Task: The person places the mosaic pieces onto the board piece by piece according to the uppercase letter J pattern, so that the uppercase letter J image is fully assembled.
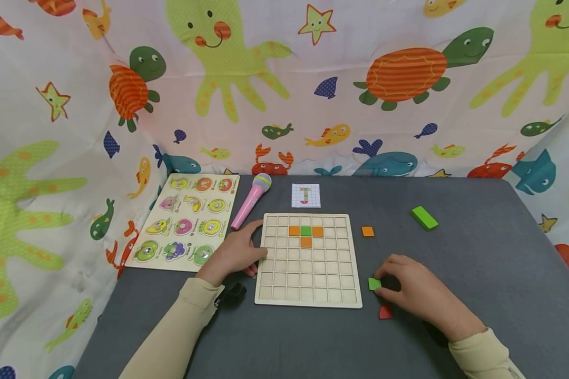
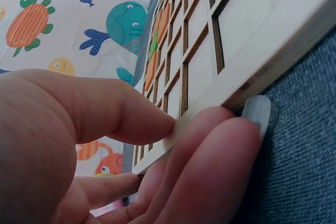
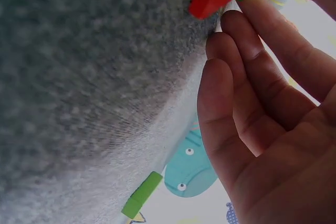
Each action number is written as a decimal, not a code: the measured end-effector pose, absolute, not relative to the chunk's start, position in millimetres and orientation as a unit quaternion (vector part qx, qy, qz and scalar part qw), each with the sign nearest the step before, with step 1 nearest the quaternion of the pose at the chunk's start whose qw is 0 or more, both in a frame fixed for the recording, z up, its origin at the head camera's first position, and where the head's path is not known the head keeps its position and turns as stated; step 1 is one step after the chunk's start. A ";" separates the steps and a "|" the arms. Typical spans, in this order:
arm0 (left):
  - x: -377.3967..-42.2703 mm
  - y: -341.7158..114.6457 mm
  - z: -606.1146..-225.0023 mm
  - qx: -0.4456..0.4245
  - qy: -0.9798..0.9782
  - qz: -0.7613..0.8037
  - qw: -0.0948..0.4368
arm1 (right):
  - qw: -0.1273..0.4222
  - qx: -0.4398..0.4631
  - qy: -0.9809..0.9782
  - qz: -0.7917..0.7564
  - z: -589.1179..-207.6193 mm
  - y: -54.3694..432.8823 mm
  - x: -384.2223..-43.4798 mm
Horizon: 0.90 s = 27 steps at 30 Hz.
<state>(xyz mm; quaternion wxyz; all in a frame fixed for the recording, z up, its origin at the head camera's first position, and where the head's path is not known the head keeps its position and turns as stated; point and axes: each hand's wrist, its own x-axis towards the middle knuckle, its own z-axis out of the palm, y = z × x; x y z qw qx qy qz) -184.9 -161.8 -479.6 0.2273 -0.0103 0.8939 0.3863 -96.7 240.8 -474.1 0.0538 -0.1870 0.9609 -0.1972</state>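
Note:
A wooden grid board (image 1: 308, 284) lies in the middle of the table, holding a row of orange, green and orange square tiles, with another orange tile (image 1: 305, 242) under the green one. My left hand (image 1: 234, 252) pinches the board's left edge; in the left wrist view the thumb (image 2: 142, 119) lies on the rim. Right of the board, my right hand (image 1: 419, 289) pinches a green square tile (image 1: 374, 284) between thumb and forefinger. Just below that hand is a red piece (image 1: 385, 312), also visible in the right wrist view. A loose orange tile (image 1: 368, 231) lies farther back.
Behind the board is a small pattern card (image 1: 305, 196). A pink toy microphone (image 1: 251, 202) and a fruit puzzle board (image 1: 175, 216) lie to the left. A green block (image 1: 424, 218) sits at the back right. A printed cloth (image 1: 275, 68) hangs behind the table.

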 end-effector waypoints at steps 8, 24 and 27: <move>-185.1 -161.2 -481.4 -0.007 0.893 0.389 0.225 | 0.043 -0.194 0.959 -0.203 -467.4 229.6 -111.3; -184.9 -163.6 -478.8 -0.008 0.892 0.390 0.227 | 0.062 -0.218 0.949 -0.218 -458.6 154.3 -156.4; -184.8 -163.3 -477.2 -0.008 0.893 0.388 0.229 | 0.060 -0.226 0.948 -0.214 -458.9 139.4 -161.7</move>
